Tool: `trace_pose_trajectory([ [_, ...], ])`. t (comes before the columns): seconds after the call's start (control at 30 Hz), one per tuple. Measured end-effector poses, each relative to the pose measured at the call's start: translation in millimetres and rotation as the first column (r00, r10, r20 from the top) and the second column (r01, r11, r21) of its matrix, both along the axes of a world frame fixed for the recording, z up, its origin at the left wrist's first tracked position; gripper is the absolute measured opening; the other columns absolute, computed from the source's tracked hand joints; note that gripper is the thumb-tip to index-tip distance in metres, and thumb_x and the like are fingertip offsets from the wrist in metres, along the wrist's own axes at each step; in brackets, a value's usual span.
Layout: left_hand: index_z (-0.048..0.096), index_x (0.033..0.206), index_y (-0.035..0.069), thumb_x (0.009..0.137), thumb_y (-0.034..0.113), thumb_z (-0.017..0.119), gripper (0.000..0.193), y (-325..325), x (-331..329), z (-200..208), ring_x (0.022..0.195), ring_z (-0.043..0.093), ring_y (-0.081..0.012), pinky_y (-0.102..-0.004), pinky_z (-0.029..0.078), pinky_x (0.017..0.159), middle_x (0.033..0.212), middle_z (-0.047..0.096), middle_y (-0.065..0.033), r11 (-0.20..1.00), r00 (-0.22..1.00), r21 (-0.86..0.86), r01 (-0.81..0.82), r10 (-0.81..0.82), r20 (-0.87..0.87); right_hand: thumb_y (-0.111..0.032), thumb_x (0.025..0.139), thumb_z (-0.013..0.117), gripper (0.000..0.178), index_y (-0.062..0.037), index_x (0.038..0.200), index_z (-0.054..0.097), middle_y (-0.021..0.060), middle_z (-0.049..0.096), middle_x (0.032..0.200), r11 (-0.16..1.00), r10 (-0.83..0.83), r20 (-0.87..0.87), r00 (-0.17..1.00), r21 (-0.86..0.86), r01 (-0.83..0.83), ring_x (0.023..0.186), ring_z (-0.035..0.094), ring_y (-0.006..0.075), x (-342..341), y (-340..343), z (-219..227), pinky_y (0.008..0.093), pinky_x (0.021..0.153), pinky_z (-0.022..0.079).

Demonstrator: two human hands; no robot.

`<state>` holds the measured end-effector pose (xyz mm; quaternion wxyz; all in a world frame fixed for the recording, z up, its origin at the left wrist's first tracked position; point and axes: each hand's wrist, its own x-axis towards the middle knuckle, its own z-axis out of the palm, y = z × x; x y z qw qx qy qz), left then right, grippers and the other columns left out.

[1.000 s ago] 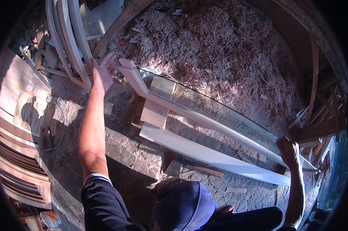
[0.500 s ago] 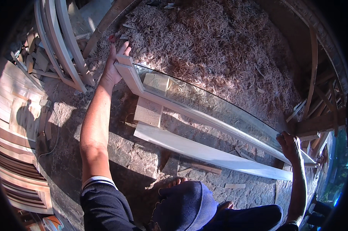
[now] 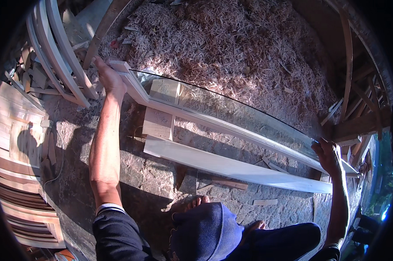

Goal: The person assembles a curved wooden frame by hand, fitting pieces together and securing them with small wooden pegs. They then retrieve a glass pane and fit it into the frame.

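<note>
A long wooden frame (image 3: 231, 130) with a glass pane (image 3: 244, 114) in it lies slantwise before me, its short end piece at the left. Against the outer side of that end rests my left hand (image 3: 111, 81), its fingers stretched out away from the wood. At the far right end my right hand (image 3: 327, 157) is closed on the edge of the glass pane, fingers curled over it. The frame lies across a wooden block (image 3: 158, 123), which also shows through the glass. A pale plank (image 3: 231, 167) lies on the near side of the frame.
Wood shavings (image 3: 214, 48) are heaped beyond the frame. Curved wooden pieces (image 3: 59, 48) lean at the upper left, near offcuts (image 3: 36, 76). Stacked boards (image 3: 22, 174) stand at the left. Timber framing (image 3: 357, 130) rises at the right. Small wood scraps (image 3: 265, 202) lie on the rough floor.
My left hand has shifted from spread fingers at the frame's end to lying further along its outer side. My right hand stays on the glass edge. The whole view has shifted slightly.
</note>
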<state>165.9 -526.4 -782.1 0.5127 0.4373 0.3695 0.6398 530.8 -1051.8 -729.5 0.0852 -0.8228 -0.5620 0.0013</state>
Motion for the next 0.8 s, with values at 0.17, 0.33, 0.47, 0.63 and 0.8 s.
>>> trace_pose_trajectory([
  [0.17, 0.026, 0.158, 0.000, 0.106, 0.057, 0.035, 0.078, -16, 2, -8, 0.144, 0.037, -0.0288, -0.0390, 0.028, 0.120, 0.160, 0.033, -0.0174, 0.998, 0.999, -0.052, -0.041, 0.040, -0.027, -0.020, 0.091, 0.073, 0.020, -0.0044, 0.086, 0.061, 0.0143, 0.064, 0.069, 1.000, -0.018, -0.012, 1.000, 0.024, 0.019, 0.065, 0.066, 0.0353, 1, 4, -8, 0.0441, 0.059, 0.048],
  [0.33, 0.028, 0.157, -0.002, 0.107, 0.060, 0.031, 0.080, 47, -14, -39, 0.144, 0.038, -0.0334, -0.0429, 0.027, 0.122, 0.159, 0.035, -0.0200, 0.988, 0.986, -0.022, -0.151, 0.149, -0.075, -0.031, 0.094, 0.070, 0.027, -0.0070, 0.086, 0.064, 0.0142, 0.064, 0.068, 1.000, -0.007, -0.036, 0.999, 0.004, 0.007, 0.068, 0.068, 0.0353, 3, 1, -4, 0.0461, 0.059, 0.050],
  [0.47, 0.051, 0.135, -0.007, 0.108, 0.050, 0.040, 0.064, 67, -20, -35, 0.120, 0.060, -0.0342, -0.0441, 0.048, 0.104, 0.131, 0.061, -0.0210, 0.980, 0.973, -0.188, 0.063, -0.103, -0.206, -0.043, 0.098, 0.062, 0.032, -0.0112, 0.093, 0.064, 0.0125, 0.067, 0.071, 0.998, 0.013, 0.006, 1.000, -0.061, -0.013, 0.072, 0.068, 0.0376, 8, -3, -4, 0.0498, 0.060, 0.050],
  [0.63, 0.055, 0.131, -0.009, 0.107, 0.035, 0.049, 0.051, -6, 27, 33, 0.123, 0.058, -0.0375, -0.0471, 0.045, 0.107, 0.131, 0.060, -0.0249, 0.532, 0.653, 0.834, 0.149, 0.581, -0.487, -0.051, 0.098, 0.058, 0.042, -0.0102, 0.090, 0.062, 0.0109, 0.068, 0.071, 0.999, 0.018, 0.033, 0.999, -0.042, -0.016, 0.070, 0.069, 0.0367, 6, -9, -12, 0.0498, 0.057, 0.050],
  [0.8, 0.055, 0.137, -0.003, 0.096, 0.047, 0.067, 0.065, -191, 126, 59, 0.126, 0.055, -0.0405, -0.0511, 0.040, 0.109, 0.132, 0.061, -0.0233, 0.247, 0.360, 0.385, 0.889, 0.143, -0.922, -0.051, 0.098, 0.058, 0.041, -0.0114, 0.096, 0.067, 0.0111, 0.070, 0.073, 0.998, 0.053, 0.029, 0.998, -0.048, -0.052, 0.074, 0.071, 0.0356, 9, -8, -19, 0.0495, 0.058, 0.052],
])
